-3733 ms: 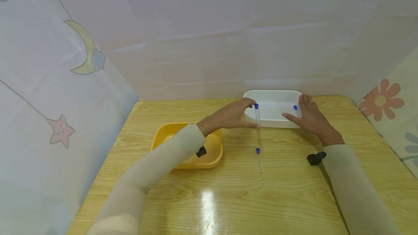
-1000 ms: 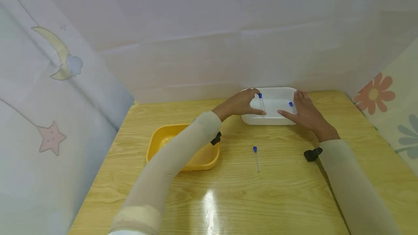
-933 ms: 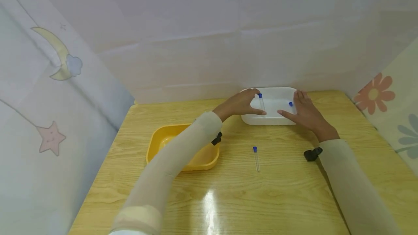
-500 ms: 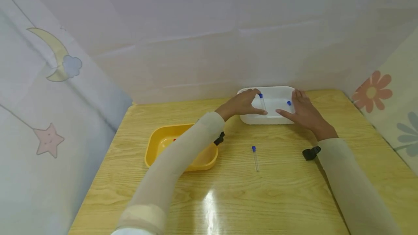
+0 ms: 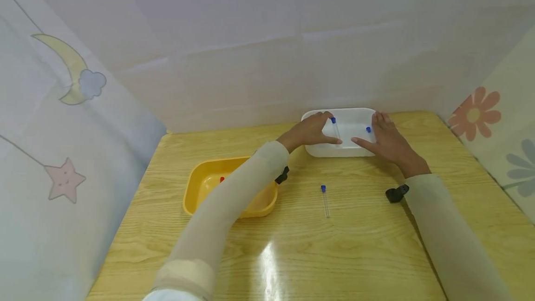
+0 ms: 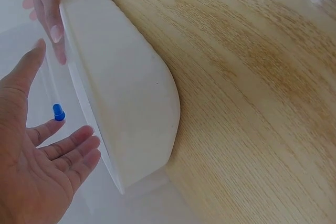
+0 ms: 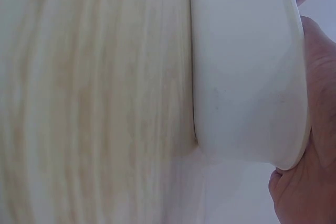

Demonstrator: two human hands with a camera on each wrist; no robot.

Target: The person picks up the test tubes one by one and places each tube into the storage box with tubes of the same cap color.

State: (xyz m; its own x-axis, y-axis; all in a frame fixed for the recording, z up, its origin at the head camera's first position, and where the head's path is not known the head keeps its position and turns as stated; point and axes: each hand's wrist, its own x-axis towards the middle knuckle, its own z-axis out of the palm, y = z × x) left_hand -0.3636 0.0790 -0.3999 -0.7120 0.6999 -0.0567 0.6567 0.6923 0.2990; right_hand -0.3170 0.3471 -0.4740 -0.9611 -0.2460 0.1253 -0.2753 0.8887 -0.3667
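My left hand pinches a capped test tube lengthwise, its blue cap at the index finger and its far end at the thumb. The clear tube is over the left part of the white tray. My right hand rests on the tray's right end, fingers extended along the rim and thumb reaching over the front edge. Beside it in the tray lies another blue cap, its tube mostly hidden by the hand. A third blue-capped test tube lies on the table in front of the tray.
A yellow tub stands left of the tray, partly covered by the left sleeve. A small red piece shows inside it. Behind the wooden table rises a pale wall sheet.
My left hand has carried its test tube from in front of the tray to over the tray's inside. The right hand stays at the tray's end. The sleeve has uncovered the red piece.
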